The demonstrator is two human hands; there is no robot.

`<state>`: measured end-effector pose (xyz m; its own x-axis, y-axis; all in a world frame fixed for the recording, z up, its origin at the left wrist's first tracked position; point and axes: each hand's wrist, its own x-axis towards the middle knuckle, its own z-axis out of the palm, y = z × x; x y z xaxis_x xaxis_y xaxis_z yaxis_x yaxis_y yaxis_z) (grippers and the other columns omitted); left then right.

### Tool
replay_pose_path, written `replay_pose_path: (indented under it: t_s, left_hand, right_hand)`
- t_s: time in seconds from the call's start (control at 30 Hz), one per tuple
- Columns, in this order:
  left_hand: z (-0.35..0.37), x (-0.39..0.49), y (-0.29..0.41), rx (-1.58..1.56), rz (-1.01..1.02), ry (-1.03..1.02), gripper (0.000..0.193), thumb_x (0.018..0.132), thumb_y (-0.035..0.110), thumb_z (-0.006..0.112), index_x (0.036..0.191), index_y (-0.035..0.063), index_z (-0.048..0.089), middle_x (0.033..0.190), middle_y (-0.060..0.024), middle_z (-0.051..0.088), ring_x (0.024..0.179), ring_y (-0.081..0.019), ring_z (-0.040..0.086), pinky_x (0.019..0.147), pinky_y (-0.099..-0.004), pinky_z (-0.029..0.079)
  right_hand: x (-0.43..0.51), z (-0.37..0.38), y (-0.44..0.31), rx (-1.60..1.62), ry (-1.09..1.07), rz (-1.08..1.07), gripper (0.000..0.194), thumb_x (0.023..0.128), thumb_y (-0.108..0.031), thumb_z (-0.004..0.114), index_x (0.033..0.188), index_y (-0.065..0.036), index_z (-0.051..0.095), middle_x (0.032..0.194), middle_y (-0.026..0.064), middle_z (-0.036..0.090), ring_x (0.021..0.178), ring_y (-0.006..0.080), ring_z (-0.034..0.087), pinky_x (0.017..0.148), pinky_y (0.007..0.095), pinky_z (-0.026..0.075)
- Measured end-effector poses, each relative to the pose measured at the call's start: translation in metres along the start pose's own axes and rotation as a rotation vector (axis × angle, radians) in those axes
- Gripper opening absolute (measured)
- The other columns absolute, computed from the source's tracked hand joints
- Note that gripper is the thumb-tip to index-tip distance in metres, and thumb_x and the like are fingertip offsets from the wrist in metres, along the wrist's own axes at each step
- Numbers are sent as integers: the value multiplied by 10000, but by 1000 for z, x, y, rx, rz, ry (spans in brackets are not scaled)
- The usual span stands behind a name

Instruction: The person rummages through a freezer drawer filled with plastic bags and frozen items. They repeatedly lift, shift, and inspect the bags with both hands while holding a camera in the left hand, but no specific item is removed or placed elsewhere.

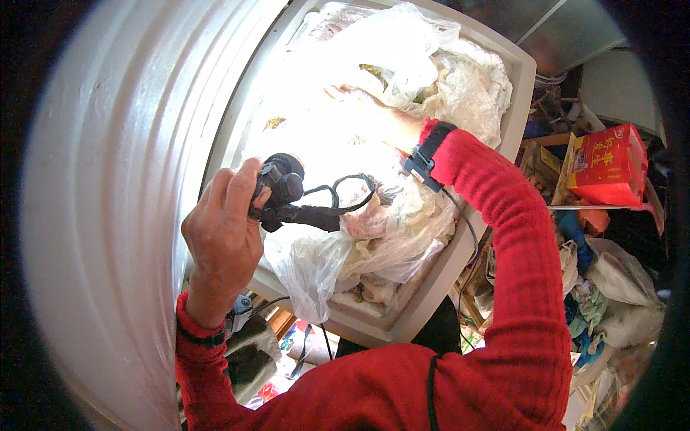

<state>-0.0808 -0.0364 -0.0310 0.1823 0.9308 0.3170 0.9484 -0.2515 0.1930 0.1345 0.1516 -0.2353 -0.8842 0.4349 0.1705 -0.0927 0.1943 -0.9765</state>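
Note:
My left hand (pixel 223 231) grips a black headlamp (pixel 277 186), its black strap or cable (pixel 353 194) looping to the right over the bags. Strong white glare covers the middle of the open chest freezer (pixel 431 299). Inside that glare my right hand (pixel 372 110) reaches across the bags, its fingers pointing left. The brightness washes out its outline, so whether it holds anything is unclear. Clear plastic bags (pixel 471 91) are heaped around it, some with greenish contents (pixel 374 75). One thin bag (pixel 312 269) hangs over the freezer's near rim, below the headlamp.
A white ribbed panel (pixel 118 188) rises close along the left side. On the right, a red carton with printing (pixel 609 164) stands on a shelf above piled bags and cloths (pixel 593 301). A thin cable (pixel 474 237) runs down from the device on my right wrist (pixel 423 169).

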Motion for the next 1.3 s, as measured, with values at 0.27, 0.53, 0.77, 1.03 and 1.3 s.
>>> replay_pose_path:
  t_s: [0.27, 0.53, 0.77, 1.03, 1.3]
  left_hand:
    - [-1, 1, 1, 33, 6, -6, 261, 920, 54, 649, 1177, 15, 621, 801, -115, 569, 640, -235, 609, 481, -362, 449]
    - [-4, -3, 0, 36, 10, -4, 277, 923, 52, 648, 1195, 15, 615, 818, -105, 584, 646, -199, 613, 472, -329, 465]
    - [-4, -6, -3, 58, -18, -16, 272, 937, 62, 637, 1204, 15, 616, 828, -106, 591, 662, -193, 626, 488, -318, 487]
    - [-7, -3, 1, 37, -36, 5, 264, 949, 93, 635, 1202, 19, 631, 848, -115, 612, 681, -216, 645, 521, -325, 506]
    - [-1, 1, 2, -6, -25, 30, 262, 951, 72, 617, 1208, 23, 626, 836, -120, 601, 669, -231, 637, 528, -348, 494]
  right_hand:
    - [42, 20, 24, -150, 133, 6, 597, 998, -155, 489, 1553, -91, 278, 1614, 125, 261, 1503, 216, 216, 1222, 421, 226]
    - [23, 20, 18, 235, 84, 62, 603, 989, -135, 492, 1551, -82, 282, 1620, 128, 251, 1508, 214, 202, 1226, 445, 211]
    - [73, -12, -7, -586, 180, 63, 370, 945, -212, 605, 1275, -48, 569, 1274, 163, 593, 1203, 280, 559, 1014, 385, 465]
    - [44, -71, -67, -724, 317, 107, 179, 864, -120, 649, 985, 5, 607, 890, 215, 684, 861, 377, 682, 742, 458, 526]
    - [7, -87, -40, -1559, 395, 133, 204, 864, -53, 609, 1063, -25, 639, 1010, 147, 678, 932, 320, 690, 848, 432, 564]
